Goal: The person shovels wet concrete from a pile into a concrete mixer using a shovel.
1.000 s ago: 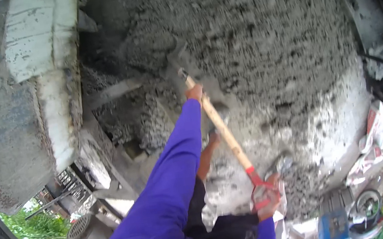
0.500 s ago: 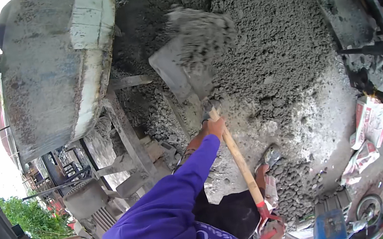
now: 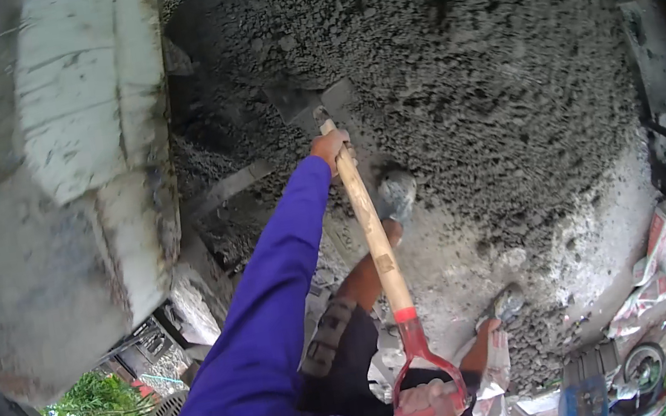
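A shovel (image 3: 372, 228) with a wooden shaft and a red D-shaped grip slants across the middle of the view. Low on the shaft, close to the metal, my left hand (image 3: 331, 151) is wrapped round the wood. My right hand (image 3: 428, 405) closes over the crossbar of the red grip near the lower edge. The shovel's grey blade (image 3: 308, 100) is partly buried in a heap of damp grey mix (image 3: 496, 89), which looks like concrete or mortar. Only the blade's rear part shows.
A large rusty metal drum (image 3: 93, 132) stands close on the left, with a metal bar (image 3: 230, 184) beside it. My shoe (image 3: 396, 195) is at the heap's edge. Paper sacks (image 3: 648, 273), a blue container (image 3: 583, 401) and a wheel (image 3: 645, 368) lie at lower right.
The shovel, loaded with grey mix and blurred before, now has its blade down in the heap. Both hands kept their grip and moved left, the left one also farther away. One foot has stepped forward.
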Available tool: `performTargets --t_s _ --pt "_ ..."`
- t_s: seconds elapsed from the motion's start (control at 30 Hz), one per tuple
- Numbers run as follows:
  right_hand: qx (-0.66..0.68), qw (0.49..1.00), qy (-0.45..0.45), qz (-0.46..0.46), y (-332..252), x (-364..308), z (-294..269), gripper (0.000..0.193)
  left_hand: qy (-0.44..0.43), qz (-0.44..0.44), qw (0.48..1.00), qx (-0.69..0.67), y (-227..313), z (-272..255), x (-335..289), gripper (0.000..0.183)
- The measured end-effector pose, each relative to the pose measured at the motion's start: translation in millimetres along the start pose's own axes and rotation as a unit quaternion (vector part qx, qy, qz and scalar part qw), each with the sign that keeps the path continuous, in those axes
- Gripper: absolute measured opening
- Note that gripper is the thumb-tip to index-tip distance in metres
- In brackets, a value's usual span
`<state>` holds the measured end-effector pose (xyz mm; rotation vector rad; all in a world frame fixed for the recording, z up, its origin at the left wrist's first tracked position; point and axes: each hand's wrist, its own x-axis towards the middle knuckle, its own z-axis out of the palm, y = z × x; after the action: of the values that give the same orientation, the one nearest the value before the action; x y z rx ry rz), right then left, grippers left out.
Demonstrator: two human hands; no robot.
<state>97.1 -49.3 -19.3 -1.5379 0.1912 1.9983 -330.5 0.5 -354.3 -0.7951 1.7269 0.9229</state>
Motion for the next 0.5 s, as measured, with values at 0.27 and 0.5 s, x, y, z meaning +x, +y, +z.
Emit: performTargets --t_s 0.27,0.5 --pt "-0.133 0.958 0.25 0.041 7 209 -107 0.019 0.083 0.072 0.991 -0.071 -51 50 64 0.022" --pt "-0.316 0.936 0.151 -0.024 -50 143 -186 0.066 0.115 0.158 0.979 -0.063 -130 26 5 0.024"
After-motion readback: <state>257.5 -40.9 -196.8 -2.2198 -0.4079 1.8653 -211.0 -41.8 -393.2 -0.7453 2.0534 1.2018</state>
